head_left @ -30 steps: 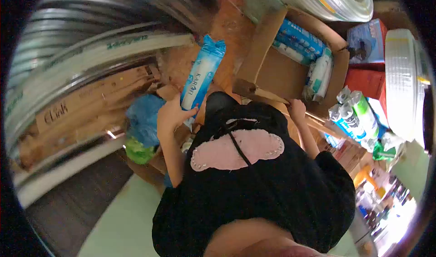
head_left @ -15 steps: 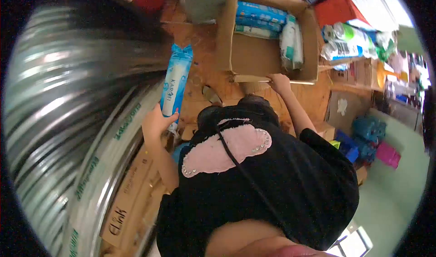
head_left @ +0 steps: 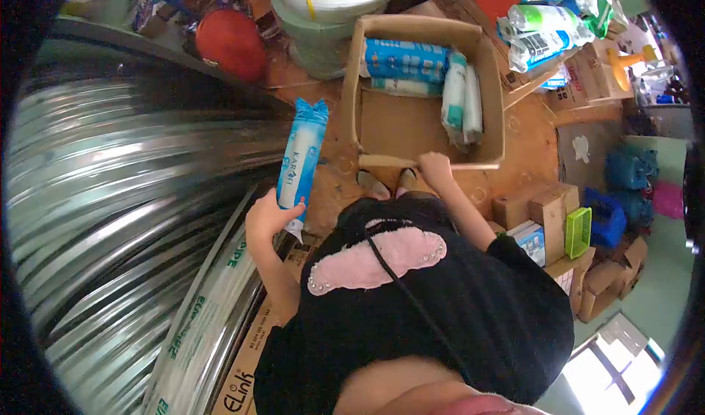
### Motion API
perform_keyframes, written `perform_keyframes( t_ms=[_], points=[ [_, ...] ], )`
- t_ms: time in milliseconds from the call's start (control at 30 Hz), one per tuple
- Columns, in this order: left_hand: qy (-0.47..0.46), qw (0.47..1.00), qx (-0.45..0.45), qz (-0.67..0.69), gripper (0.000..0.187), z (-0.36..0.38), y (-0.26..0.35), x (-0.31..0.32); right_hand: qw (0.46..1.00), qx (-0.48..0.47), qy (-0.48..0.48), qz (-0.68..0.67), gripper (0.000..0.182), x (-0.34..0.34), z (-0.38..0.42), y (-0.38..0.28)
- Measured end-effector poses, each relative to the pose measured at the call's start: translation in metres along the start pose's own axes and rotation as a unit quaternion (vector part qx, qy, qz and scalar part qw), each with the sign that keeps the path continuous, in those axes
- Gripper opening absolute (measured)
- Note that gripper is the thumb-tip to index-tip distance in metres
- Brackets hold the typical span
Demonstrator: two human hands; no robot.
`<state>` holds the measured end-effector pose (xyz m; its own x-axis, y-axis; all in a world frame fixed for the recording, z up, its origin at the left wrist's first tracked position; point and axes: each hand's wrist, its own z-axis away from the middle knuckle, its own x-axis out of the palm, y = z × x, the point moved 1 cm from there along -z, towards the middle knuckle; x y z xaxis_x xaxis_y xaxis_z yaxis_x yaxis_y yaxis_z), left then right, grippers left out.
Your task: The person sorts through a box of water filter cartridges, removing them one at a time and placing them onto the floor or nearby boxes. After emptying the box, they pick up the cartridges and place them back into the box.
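Carton (head_left: 396,127): right hand (head_left: 435,169) curled over near rim | left hand (head_left: 270,215) wrapped round blue packet (head_left: 301,162), left of carton | view has swung, packet still outside

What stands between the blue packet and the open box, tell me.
Only the box's left wall; otherwise nothing visible blocks the blue packet, held beside it in the left hand.

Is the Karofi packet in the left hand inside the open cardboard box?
No, the left hand holds the Karofi packet outside the cardboard box, over to its left.
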<state>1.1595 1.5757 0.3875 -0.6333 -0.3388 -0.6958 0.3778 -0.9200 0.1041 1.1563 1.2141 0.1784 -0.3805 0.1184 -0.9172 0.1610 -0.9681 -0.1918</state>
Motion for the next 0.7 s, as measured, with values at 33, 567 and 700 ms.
perform_keyframes(
  t_ms=[33, 567, 700],
  points=[
    [-0.003, 1.0, -0.012, 0.007, 0.066, 0.016, 0.003, 0.029, 0.999, -0.034, 0.0, -0.008, 0.011, 0.013, 0.031, 0.009],
    [-0.255, 0.837, 0.328, 0.357, 0.041, -0.131, 0.042, 0.039, 0.957, 0.037, -0.003, -0.288, 0.024, 0.024, 0.031, -0.032],
    [-0.205, 0.87, 0.303, 0.33, 0.054, -0.188, 0.053, 0.042, 0.432, 0.305, 0.567, -0.631, 0.059, -0.137, 0.047, 0.158]
  ],
)
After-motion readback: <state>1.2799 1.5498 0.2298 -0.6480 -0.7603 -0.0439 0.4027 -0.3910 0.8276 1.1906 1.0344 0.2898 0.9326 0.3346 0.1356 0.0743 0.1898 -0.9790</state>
